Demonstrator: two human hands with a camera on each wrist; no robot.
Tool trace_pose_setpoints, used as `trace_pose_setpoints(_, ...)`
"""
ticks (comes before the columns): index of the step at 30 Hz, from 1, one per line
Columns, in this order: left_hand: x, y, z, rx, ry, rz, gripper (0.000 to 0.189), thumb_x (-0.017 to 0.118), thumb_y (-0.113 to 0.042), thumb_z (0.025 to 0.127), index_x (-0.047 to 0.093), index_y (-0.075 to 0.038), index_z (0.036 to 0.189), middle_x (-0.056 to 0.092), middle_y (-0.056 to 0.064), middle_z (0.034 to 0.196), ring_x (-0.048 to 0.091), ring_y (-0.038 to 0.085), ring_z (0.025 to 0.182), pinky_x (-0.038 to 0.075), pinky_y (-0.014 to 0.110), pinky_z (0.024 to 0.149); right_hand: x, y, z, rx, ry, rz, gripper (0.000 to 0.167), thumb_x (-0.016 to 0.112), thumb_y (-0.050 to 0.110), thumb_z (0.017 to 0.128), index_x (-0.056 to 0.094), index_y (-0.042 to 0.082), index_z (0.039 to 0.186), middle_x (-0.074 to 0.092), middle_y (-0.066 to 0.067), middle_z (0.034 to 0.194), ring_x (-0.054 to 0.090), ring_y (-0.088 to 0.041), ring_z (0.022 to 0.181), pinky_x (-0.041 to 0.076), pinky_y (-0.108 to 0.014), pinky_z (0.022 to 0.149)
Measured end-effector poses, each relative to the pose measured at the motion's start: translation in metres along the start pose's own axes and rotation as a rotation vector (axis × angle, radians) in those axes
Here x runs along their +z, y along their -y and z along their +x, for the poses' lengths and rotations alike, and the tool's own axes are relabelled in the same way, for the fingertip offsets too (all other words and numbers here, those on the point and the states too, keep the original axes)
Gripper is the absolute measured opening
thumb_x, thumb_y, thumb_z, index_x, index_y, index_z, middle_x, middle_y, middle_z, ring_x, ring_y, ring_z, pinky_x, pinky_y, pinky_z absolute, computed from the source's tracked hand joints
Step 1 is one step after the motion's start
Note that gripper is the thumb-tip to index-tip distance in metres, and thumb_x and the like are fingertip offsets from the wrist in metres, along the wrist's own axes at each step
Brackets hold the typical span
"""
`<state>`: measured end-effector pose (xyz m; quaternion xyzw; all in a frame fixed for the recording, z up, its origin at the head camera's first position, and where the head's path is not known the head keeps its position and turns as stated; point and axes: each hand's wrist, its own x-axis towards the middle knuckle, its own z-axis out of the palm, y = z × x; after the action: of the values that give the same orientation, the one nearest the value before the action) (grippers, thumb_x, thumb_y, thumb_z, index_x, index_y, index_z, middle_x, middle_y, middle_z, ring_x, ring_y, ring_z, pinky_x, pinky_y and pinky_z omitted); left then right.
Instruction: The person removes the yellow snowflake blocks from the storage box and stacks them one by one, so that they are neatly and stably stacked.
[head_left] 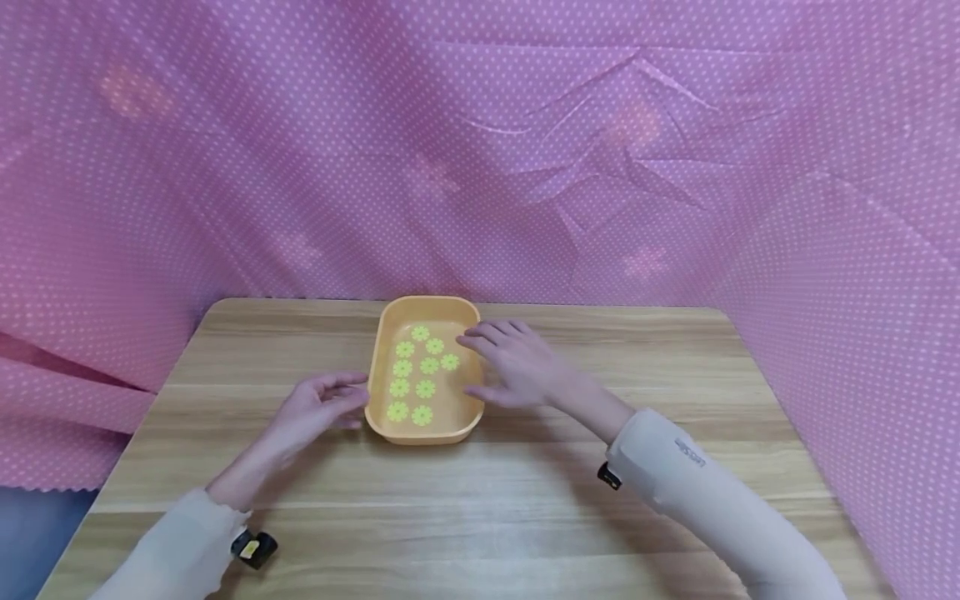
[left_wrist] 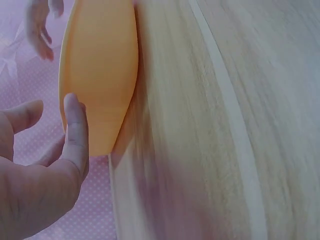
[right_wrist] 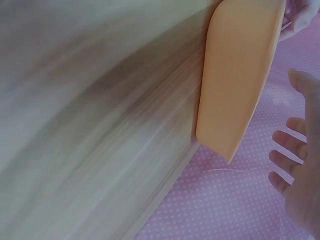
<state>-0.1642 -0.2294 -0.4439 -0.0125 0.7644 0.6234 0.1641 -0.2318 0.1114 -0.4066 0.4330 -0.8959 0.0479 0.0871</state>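
An orange rectangular tub (head_left: 438, 435) with rounded corners and raised walls stands on the wooden table near its far edge. Several yellow-green flower-shaped pieces (head_left: 425, 389) lie spread over its floor, mostly toward the left side. My left hand (head_left: 318, 408) is at the tub's left wall, its fingers relaxed and the fingertips right at the rim. Over the right rim reaches my right hand (head_left: 517, 362), fingers loosely extended and holding nothing. In the left wrist view the left fingers (left_wrist: 75, 130) overlap the tub's outer wall (left_wrist: 102, 75).
Pink dotted cloth (head_left: 525, 167) hangs behind the table and along both sides. The wood-grain tabletop (head_left: 465, 517) extends in front of the tub and to either side. Small black devices (head_left: 255, 550) are strapped at both wrists.
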Motion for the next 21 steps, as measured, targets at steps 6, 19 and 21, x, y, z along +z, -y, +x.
trace_pose_setpoints(6,-0.001,0.004,0.004,-0.010,0.017,-0.076,0.057,0.068,-0.009,0.102,0.045,0.013,0.149,0.070,0.007,0.111,0.073,0.007,0.088,0.070,0.025,0.084,0.006,-0.003,0.028,0.009,0.067,0.013,0.069,0.069,0.055,0.096,0.057,0.014,0.150,0.062,-0.007,0.147,0.056,-0.029,0.140,0.048,-0.049,0.123)
trace_pose_setpoints(19,-0.001,0.007,0.010,-0.027,0.022,-0.132,0.056,0.066,-0.004,0.102,0.043,0.013,0.150,0.070,0.007,0.111,0.074,0.009,0.090,0.070,0.025,0.088,0.026,-0.011,0.063,0.058,0.192,0.048,0.057,0.075,0.044,0.095,0.065,0.014,0.142,0.067,-0.008,0.140,0.059,-0.028,0.136,0.046,-0.048,0.127)
trace_pose_setpoints(21,-0.001,0.007,0.010,-0.036,0.019,-0.139,0.057,0.067,-0.004,0.102,0.043,0.012,0.151,0.069,0.007,0.112,0.075,0.011,0.091,0.069,0.025,0.089,0.030,-0.012,0.065,0.066,0.211,0.041,0.057,0.076,0.044,0.095,0.065,0.015,0.142,0.067,-0.007,0.141,0.059,-0.027,0.137,0.046,-0.048,0.128)
